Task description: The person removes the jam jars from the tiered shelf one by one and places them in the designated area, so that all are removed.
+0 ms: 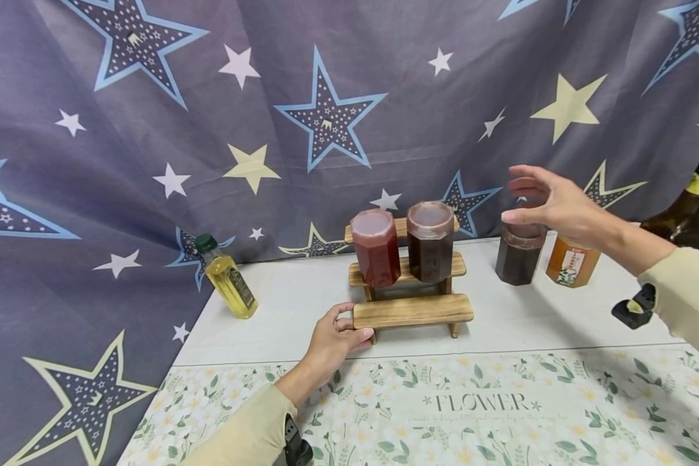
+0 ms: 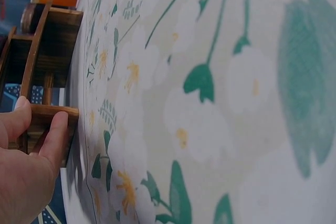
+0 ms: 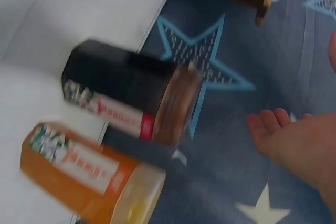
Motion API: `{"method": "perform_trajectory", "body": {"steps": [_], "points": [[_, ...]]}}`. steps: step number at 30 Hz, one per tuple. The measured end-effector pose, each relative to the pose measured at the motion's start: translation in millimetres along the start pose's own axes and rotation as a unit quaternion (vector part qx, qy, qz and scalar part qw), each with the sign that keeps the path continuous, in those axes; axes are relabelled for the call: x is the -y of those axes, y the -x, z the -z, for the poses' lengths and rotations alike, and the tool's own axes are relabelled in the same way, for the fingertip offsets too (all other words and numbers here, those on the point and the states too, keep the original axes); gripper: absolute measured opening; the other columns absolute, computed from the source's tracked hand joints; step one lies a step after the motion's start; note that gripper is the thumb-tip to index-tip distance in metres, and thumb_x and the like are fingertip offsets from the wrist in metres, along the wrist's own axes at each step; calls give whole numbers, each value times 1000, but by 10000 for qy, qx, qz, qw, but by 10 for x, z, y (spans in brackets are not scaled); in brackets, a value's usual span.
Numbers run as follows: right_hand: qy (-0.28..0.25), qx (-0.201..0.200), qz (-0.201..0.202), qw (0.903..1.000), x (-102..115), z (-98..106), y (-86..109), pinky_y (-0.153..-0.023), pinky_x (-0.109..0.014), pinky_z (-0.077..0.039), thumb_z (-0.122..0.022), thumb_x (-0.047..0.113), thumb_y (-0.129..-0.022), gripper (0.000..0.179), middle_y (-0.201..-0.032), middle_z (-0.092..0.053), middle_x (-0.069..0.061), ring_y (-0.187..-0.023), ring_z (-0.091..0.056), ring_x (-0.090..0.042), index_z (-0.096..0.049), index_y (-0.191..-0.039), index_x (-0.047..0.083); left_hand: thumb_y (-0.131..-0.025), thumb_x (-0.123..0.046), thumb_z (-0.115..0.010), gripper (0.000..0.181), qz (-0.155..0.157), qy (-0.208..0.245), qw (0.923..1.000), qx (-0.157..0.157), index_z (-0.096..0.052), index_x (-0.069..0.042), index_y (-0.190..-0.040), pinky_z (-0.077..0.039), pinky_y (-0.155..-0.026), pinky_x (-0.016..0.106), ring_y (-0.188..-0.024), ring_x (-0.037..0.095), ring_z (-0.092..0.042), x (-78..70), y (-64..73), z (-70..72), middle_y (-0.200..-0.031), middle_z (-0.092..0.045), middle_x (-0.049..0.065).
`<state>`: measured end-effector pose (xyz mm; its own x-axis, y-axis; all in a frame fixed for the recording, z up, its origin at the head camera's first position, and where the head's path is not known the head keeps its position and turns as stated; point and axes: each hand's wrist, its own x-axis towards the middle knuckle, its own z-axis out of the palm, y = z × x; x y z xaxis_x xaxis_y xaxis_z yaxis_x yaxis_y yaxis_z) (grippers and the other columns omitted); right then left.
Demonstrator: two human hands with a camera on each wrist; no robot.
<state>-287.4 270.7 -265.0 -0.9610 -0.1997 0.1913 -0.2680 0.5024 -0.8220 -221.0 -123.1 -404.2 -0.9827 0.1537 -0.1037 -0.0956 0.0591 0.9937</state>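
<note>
At the far left, a clear bottle with a dark green cap (image 1: 231, 285) stands on the white, flower-printed tablecloth (image 1: 303, 285), yellow liquid inside and a dark label on its side. Next comes the left hand (image 1: 334, 333), which grips the left end of the lowest step of a three-step, light-brown wooden rack (image 1: 413, 312) between thumb and fingers; in the left wrist view the thumb lies against one face of the step and a finger against another.

On the rack, seemingly on its middle step, a faceted jar of deep red contents (image 1: 378, 255) stands just beside a faceted clear jar with very dark contents (image 1: 431, 249). Both hide much of the top step.

To the right of the rack, a second dark-filled faceted jar (image 1: 516, 262) stands on the cloth. The right hand (image 1: 559, 204) hangs over it, thumb and fingers apart and holding nothing, and covers part of its top. Close on its right is a faceted jar of orange contents (image 1: 573, 262) with a white label, its upper part behind the right wrist. The right wrist view is blurred, so the label lettering cannot be read.

At the far right, a brown glass bottle with a black cap (image 1: 684, 217) has its base hidden by the sleeve (image 1: 684, 298); its contents are hard to make out.
</note>
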Motion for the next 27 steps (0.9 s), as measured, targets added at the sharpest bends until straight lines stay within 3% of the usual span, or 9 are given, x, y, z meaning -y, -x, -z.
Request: {"method": "perform_trajectory", "body": {"steps": [2, 6, 9, 15, 21, 27], "points": [[-80, 132, 125, 9998, 59, -93, -17, -108, -55, -37, -76, 18, -85, 87, -147, -36, -17, -135, -34, -33, -23, -153, 15, -86, 1, -70, 64, 2, -3, 10000, 0, -37, 0, -141, -61, -85, 38, -94, 30, -67, 0, 3, 0, -107, -64, 22], [-200, 403, 380, 9983, 184, -253, -37, -104, -34, -45, -76, 14, -85, 83, -144, -42, -14, -132, -40, -28, -26, -151, 14, -86, 1, -70, 65, 1, -11, 10000, 6, -36, 0, -141, -61, -85, 38, -94, 30, -67, 0, 10, -5, -107, -64, 21], [-445, 652, 567, 9953, 262, -356, -54, -104, -27, -48, -75, 8, -84, 82, -141, -44, -14, -131, -42, -28, -27, -150, 11, -86, 1, -70, 66, -8, -6, 10000, 10, -36, 0, -142, -61, -85, 38, -95, 31, -67, -1, 14, -7, -108, -64, 22], [-846, 1005, 728, 9887, 348, -540, -94, -110, -36, -43, -76, 4, -83, 86, -142, -43, -15, -131, -42, -28, -25, -151, 10, -86, 1, -70, 66, -22, -12, 10000, 24, -35, 0, -142, -61, -85, 38, -95, 31, -67, -3, 13, 3, -109, -63, 23], [-846, 1114, 834, 9867, 391, -741, -134, -98, -31, -52, -80, 6, -79, 89, -136, -47, -15, -122, -50, -27, -27, -151, 11, -86, 2, -69, 65, -7, -22, 10000, 1, -36, -1, -142, -61, -85, 38, -94, 30, -67, 0, 12, 11, -108, -63, 23], [-466, 1063, 909, 9891, 429, -874, -144, -90, -33, -54, -82, 18, -78, 87, -132, -50, -13, -117, -53, -25, -32, -148, 13, -86, 2, -70, 64, -25, -28, 10000, 11, -37, 0, -141, -61, -85, 38, -94, 31, -67, 2, 17, 3, -107, -64, 22]]}}
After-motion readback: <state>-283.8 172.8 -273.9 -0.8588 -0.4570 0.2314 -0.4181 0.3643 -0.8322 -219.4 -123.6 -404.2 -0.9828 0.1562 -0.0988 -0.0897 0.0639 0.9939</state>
